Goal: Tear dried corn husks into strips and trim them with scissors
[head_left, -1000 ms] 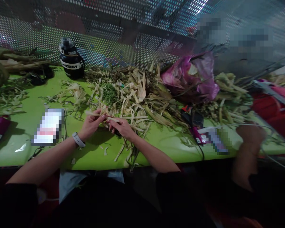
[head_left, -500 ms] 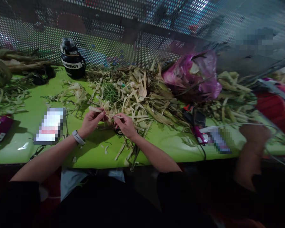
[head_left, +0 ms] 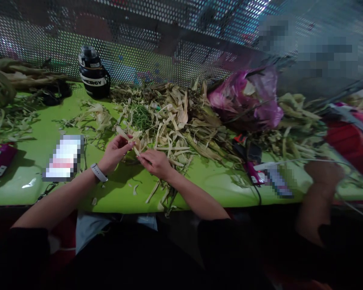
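My left hand (head_left: 115,151), with a pale watch band (head_left: 99,172) on its wrist, is closed on a pale husk strip (head_left: 122,133) whose end sticks out beyond the fingers. Pinched close beside it, my right hand (head_left: 157,162) grips the strip's lower end. Something small and dark shows under the right fingers; I cannot make out what it is. Just beyond both hands lies a heap of dry husks (head_left: 172,117), with a tuft of thin green strands (head_left: 140,117) in it. Loose cut pieces (head_left: 153,192) lie on the table near my right forearm.
The green table (head_left: 115,197) holds a lit phone (head_left: 64,158), a black jug (head_left: 93,74), a purple device (head_left: 1,161) and a pink plastic bag (head_left: 245,98). Another person's hand (head_left: 325,173) rests at right, beside a second phone (head_left: 278,181). A perforated metal screen (head_left: 139,44) stands behind.
My right hand has moved slightly left and down, closer to my left hand. The strip between them now slopes downward instead of lying nearly level.
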The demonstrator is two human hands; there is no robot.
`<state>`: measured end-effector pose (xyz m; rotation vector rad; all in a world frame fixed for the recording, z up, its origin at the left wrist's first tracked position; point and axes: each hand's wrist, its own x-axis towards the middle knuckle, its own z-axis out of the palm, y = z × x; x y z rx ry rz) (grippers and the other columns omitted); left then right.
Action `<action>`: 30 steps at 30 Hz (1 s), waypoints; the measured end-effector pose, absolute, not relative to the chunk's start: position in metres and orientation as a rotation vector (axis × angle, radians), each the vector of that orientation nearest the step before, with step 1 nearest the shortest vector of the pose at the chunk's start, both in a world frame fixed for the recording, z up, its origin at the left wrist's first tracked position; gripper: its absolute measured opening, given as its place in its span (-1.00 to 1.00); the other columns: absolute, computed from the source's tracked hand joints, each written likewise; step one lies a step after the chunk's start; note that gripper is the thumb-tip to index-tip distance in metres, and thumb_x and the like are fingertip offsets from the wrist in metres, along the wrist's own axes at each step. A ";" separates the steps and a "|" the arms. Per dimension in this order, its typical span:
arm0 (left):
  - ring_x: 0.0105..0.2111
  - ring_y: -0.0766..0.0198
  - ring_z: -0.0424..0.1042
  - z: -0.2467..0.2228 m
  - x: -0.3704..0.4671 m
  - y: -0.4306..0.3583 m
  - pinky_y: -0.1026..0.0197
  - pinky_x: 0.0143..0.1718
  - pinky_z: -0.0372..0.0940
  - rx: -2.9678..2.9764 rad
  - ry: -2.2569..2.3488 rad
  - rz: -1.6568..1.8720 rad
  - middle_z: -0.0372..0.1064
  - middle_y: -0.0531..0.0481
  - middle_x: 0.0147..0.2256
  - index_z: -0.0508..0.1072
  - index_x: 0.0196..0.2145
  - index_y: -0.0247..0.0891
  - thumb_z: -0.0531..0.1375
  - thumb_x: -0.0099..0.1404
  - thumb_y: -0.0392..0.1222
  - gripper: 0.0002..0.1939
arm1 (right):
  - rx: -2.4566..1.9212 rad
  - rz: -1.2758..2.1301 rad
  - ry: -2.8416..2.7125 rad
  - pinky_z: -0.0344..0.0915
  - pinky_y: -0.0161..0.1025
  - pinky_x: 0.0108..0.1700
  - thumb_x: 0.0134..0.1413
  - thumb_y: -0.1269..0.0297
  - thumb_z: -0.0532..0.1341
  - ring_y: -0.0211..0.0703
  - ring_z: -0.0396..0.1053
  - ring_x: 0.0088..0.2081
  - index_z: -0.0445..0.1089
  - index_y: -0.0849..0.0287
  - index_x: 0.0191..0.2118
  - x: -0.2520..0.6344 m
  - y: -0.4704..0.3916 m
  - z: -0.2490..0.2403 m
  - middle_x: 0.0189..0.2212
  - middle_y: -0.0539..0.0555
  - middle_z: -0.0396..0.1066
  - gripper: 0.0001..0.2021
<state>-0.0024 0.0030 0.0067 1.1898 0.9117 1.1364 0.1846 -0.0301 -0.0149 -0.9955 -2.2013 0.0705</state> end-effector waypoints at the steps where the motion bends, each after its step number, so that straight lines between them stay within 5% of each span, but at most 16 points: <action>1: -0.53 0.43 0.25 0.007 -0.003 0.003 0.36 -0.51 0.17 1.185 0.908 1.112 0.33 0.11 -0.49 0.43 -0.22 -0.27 0.39 0.07 -0.06 -0.63 | -0.981 0.036 -2.245 0.29 -0.28 -0.27 0.31 0.22 0.08 -0.21 0.41 -0.35 0.48 0.20 -0.22 0.185 -0.030 -0.016 -0.37 0.12 0.52 -0.75; 6: -0.51 0.41 0.32 0.007 -0.006 0.005 0.34 -0.47 0.22 1.253 0.937 1.083 0.43 0.05 -0.45 0.46 -0.20 -0.31 0.40 0.05 -0.06 -0.59 | -1.023 -0.146 -2.248 0.30 -0.25 -0.23 0.31 0.24 0.09 -0.19 0.40 -0.32 0.45 0.19 -0.27 0.185 -0.031 -0.014 -0.38 0.11 0.48 -0.78; 12: -0.37 0.26 0.42 0.004 -0.008 0.004 0.20 -0.29 0.34 1.478 0.992 0.921 0.51 -0.05 -0.34 0.54 -0.24 -0.33 0.37 0.06 -0.02 -0.63 | -1.036 -0.289 -2.143 0.20 -0.05 0.14 0.26 0.24 0.14 -0.04 0.32 0.09 0.44 0.12 -0.20 0.184 -0.032 -0.004 -0.07 0.15 0.46 -0.85; 17: -0.13 0.09 0.47 -0.001 -0.008 0.004 0.03 -0.01 0.35 1.549 0.951 0.918 0.52 -0.15 -0.10 0.56 -0.11 -0.32 0.33 0.08 -0.04 -0.56 | -1.116 -0.024 -2.004 0.30 -0.11 -0.01 0.29 0.19 0.10 -0.09 0.40 -0.12 0.36 0.16 -0.22 0.185 -0.027 -0.009 -0.23 0.16 0.49 -0.82; 25: -0.01 0.11 0.45 0.010 -0.012 0.000 0.15 0.02 0.34 1.574 0.777 0.908 0.49 -0.09 -0.01 0.56 -0.03 -0.17 0.27 0.19 -0.17 -0.64 | -1.213 0.709 -1.721 0.32 -0.24 -0.23 0.25 0.03 0.10 -0.19 0.41 -0.33 0.26 0.16 -0.19 0.180 -0.030 -0.009 -0.36 0.05 0.45 -0.73; 30: -0.12 0.16 0.48 0.007 -0.009 -0.002 0.19 -0.12 0.39 1.482 0.812 0.869 0.49 -0.13 -0.03 0.51 0.00 -0.24 0.32 0.16 -0.08 -0.56 | -1.168 0.922 -1.610 0.27 -0.30 -0.33 0.21 -0.01 0.12 -0.26 0.35 -0.42 0.23 0.15 -0.21 0.178 -0.028 -0.011 -0.42 -0.02 0.39 -0.70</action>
